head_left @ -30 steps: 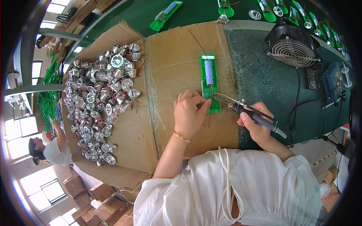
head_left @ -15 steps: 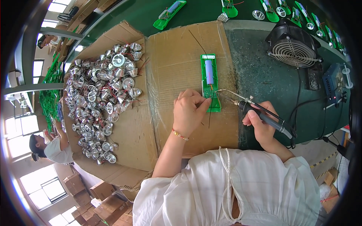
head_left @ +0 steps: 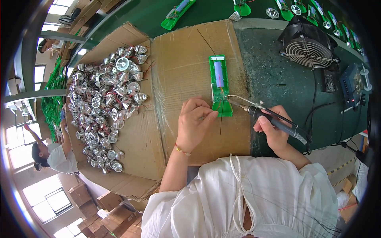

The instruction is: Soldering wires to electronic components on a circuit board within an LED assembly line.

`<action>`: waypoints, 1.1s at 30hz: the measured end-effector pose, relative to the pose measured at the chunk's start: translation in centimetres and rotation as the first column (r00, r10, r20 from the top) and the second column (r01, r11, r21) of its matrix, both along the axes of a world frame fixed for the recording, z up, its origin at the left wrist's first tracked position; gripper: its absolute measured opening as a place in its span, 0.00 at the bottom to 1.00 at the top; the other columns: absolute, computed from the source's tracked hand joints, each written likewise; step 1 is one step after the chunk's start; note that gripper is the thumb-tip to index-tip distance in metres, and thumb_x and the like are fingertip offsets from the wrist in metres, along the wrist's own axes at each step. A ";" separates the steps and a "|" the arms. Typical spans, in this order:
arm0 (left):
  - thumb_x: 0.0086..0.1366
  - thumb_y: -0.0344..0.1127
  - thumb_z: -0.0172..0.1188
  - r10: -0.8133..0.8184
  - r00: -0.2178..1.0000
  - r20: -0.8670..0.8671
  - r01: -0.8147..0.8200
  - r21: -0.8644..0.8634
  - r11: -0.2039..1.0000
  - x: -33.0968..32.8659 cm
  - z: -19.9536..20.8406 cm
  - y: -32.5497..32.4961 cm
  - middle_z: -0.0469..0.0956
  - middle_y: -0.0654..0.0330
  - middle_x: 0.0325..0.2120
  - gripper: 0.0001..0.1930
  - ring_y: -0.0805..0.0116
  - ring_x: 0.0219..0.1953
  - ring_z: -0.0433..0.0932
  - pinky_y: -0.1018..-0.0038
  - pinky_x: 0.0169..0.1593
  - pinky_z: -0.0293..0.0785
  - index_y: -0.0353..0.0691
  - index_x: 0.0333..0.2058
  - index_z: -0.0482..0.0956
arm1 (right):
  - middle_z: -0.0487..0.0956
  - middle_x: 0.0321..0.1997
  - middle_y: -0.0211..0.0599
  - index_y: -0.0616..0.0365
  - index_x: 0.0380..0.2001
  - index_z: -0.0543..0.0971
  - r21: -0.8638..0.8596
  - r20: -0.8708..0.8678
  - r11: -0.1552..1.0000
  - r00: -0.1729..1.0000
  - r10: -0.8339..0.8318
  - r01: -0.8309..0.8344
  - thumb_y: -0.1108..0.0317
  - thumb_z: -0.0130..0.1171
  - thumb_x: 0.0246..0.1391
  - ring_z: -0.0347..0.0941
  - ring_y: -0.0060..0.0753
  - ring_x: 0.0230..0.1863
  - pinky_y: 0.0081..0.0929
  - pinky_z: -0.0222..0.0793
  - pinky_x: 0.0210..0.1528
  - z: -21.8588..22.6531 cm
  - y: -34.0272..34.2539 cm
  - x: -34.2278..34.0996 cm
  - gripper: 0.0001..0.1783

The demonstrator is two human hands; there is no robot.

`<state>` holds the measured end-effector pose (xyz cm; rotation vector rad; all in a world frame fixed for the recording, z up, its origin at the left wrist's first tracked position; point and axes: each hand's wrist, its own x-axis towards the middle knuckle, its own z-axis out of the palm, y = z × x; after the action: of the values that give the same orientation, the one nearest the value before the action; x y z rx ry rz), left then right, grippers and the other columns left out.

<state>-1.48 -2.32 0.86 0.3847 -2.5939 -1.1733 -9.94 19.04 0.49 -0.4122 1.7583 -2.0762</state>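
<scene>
A green plastic case lies on the cardboard sheet, its open side up. Inside it are a light-purple cylindrical battery and, below that, a small circuit board. My left hand is at the case's lower left edge, thumb and forefinger pinched; a thin wire seems to run from the fingertips toward the board. My right hand is closed around a dark soldering iron with a thin bent metal feed tube. The iron's tip and the tube end are at the board's right side. Whether they touch it is unclear.
Left of the sheet, a cardboard box holds many silver reflector cups with wires. A black fan and a blue soldering station stand at right. More green cases line the far side. Co-workers are at far left.
My left hand has drawn slightly left and down, its fingertips now at the case's edge. The soldering iron is almost where it was. At far left a co-worker has raised an arm.
</scene>
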 end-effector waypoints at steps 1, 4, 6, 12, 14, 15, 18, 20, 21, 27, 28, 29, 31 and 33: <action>0.48 0.31 0.64 0.059 0.998 0.028 -0.061 0.064 0.996 -0.2 -0.1 0.2 0.75 0.61 0.29 0.04 0.59 0.41 0.71 0.68 0.43 0.68 0.38 0.21 0.79 | 0.75 0.23 0.39 0.66 0.31 0.68 0.008 -0.008 1.000 1.000 0.018 -0.018 0.73 0.56 0.50 0.73 0.22 0.22 0.18 0.72 0.23 0.0 -0.1 0.0 0.09; 0.48 0.32 0.63 0.131 0.982 0.133 -0.142 0.078 0.987 -1.1 0.0 0.0 0.75 0.60 0.26 0.05 0.61 0.36 0.71 0.69 0.40 0.68 0.38 0.20 0.78 | 0.75 0.23 0.39 0.66 0.31 0.68 0.013 0.002 0.999 0.999 0.045 -0.045 0.73 0.56 0.50 0.74 0.22 0.22 0.18 0.72 0.23 -0.1 -0.6 -0.1 0.09; 0.48 0.33 0.63 0.125 0.984 0.124 -0.133 0.053 0.990 -1.6 0.1 0.0 0.75 0.60 0.24 0.06 0.62 0.34 0.71 0.69 0.38 0.68 0.38 0.19 0.78 | 0.75 0.23 0.39 0.66 0.31 0.68 0.010 0.022 0.999 0.999 0.032 -0.032 0.73 0.56 0.50 0.74 0.22 0.22 0.18 0.72 0.23 -0.1 -1.0 -0.2 0.09; 0.48 0.33 0.62 0.135 0.983 0.125 -0.143 0.053 0.988 -2.0 0.2 0.4 0.73 0.61 0.18 0.07 0.62 0.30 0.70 0.69 0.34 0.67 0.37 0.17 0.76 | 0.74 0.18 0.39 0.65 0.31 0.68 0.019 -0.015 0.999 0.999 0.035 -0.035 0.73 0.54 0.51 0.71 0.22 0.17 0.17 0.68 0.19 -0.6 -1.5 -0.3 0.07; 0.48 0.33 0.62 0.137 0.983 0.122 -0.143 0.043 0.989 -2.0 0.2 0.4 0.73 0.61 0.18 0.08 0.62 0.30 0.69 0.69 0.34 0.67 0.37 0.16 0.75 | 0.74 0.18 0.39 0.65 0.31 0.68 0.023 -0.001 0.999 0.999 0.039 -0.039 0.74 0.54 0.51 0.71 0.22 0.17 0.17 0.68 0.19 -0.5 -1.6 -0.4 0.07; 0.48 0.33 0.62 0.138 0.983 0.119 -0.145 0.050 0.988 -2.0 0.1 0.4 0.73 0.61 0.17 0.08 0.62 0.30 0.69 0.68 0.34 0.67 0.37 0.16 0.75 | 0.74 0.18 0.39 0.65 0.31 0.68 0.027 0.011 0.999 0.999 0.039 -0.040 0.74 0.54 0.51 0.70 0.22 0.17 0.17 0.68 0.18 -0.5 -1.7 -0.4 0.07; 0.48 0.33 0.62 0.140 0.983 0.121 -0.148 0.066 0.987 -2.1 0.1 0.2 0.73 0.61 0.17 0.08 0.62 0.30 0.69 0.68 0.34 0.67 0.37 0.16 0.75 | 0.75 0.21 0.38 0.65 0.30 0.68 0.038 0.038 0.999 0.999 0.038 -0.039 0.74 0.57 0.50 0.73 0.21 0.20 0.17 0.71 0.22 -0.1 -1.5 -0.2 0.09; 0.48 0.33 0.62 0.143 0.982 0.124 -0.153 0.071 0.986 -2.1 0.3 0.3 0.73 0.61 0.17 0.08 0.62 0.30 0.69 0.68 0.34 0.67 0.38 0.16 0.75 | 0.75 0.21 0.38 0.65 0.30 0.68 0.020 0.052 0.999 0.998 0.025 -0.026 0.74 0.56 0.50 0.73 0.21 0.21 0.18 0.71 0.22 0.0 -1.3 0.0 0.09; 0.48 0.33 0.62 0.140 0.983 0.119 -0.149 0.064 0.987 -2.1 0.1 0.2 0.73 0.61 0.17 0.08 0.62 0.30 0.69 0.68 0.34 0.67 0.38 0.16 0.75 | 0.75 0.22 0.38 0.65 0.31 0.68 0.008 0.069 1.000 0.998 0.010 -0.011 0.74 0.56 0.50 0.72 0.21 0.21 0.18 0.71 0.23 0.0 -1.3 0.0 0.09; 0.48 0.33 0.62 0.129 0.980 0.152 -0.140 0.060 0.988 -2.1 0.2 0.1 0.73 0.61 0.19 0.07 0.63 0.31 0.69 0.69 0.36 0.66 0.37 0.17 0.76 | 0.75 0.21 0.39 0.65 0.33 0.67 -0.035 -0.007 0.999 1.000 -0.025 0.025 0.73 0.55 0.51 0.72 0.22 0.20 0.18 0.70 0.22 -0.2 -0.6 -0.5 0.09; 0.47 0.33 0.62 0.138 0.982 0.129 -0.148 0.072 0.986 -2.2 0.1 0.1 0.73 0.61 0.17 0.08 0.61 0.30 0.68 0.68 0.34 0.66 0.37 0.15 0.75 | 0.75 0.21 0.39 0.65 0.33 0.67 -0.037 -0.007 0.999 1.000 -0.025 0.025 0.73 0.55 0.51 0.72 0.22 0.20 0.18 0.70 0.22 -0.3 -0.6 -0.5 0.09; 0.47 0.33 0.62 0.138 0.982 0.128 -0.148 0.069 0.987 -2.2 0.0 0.1 0.73 0.61 0.17 0.08 0.61 0.30 0.68 0.68 0.34 0.66 0.37 0.15 0.75 | 0.75 0.21 0.39 0.65 0.33 0.67 -0.031 0.001 0.999 1.000 -0.028 0.028 0.73 0.55 0.51 0.72 0.23 0.20 0.17 0.70 0.22 -0.4 -0.5 -0.5 0.09; 0.47 0.34 0.62 0.145 0.983 0.115 -0.144 -0.021 0.989 -2.0 0.0 0.0 0.74 0.62 0.17 0.08 0.63 0.26 0.71 0.70 0.31 0.68 0.38 0.16 0.76 | 0.75 0.20 0.39 0.65 0.33 0.68 -0.029 0.013 0.999 1.000 -0.027 0.027 0.72 0.55 0.51 0.72 0.23 0.19 0.17 0.69 0.21 -0.6 -0.4 -0.5 0.09; 0.47 0.35 0.63 0.216 0.958 0.191 -0.246 0.150 0.958 -2.0 1.1 0.4 0.75 0.62 0.17 0.07 0.65 0.23 0.73 0.72 0.29 0.69 0.39 0.17 0.77 | 0.75 0.19 0.39 0.64 0.33 0.67 -0.008 -0.004 0.998 0.998 -0.069 0.069 0.73 0.55 0.51 0.72 0.22 0.19 0.17 0.68 0.21 -0.8 0.0 -0.9 0.09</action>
<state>-3.52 -1.89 1.96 0.8389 -2.5051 -1.3351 -10.87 19.00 -0.29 -0.3637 1.7905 -2.1318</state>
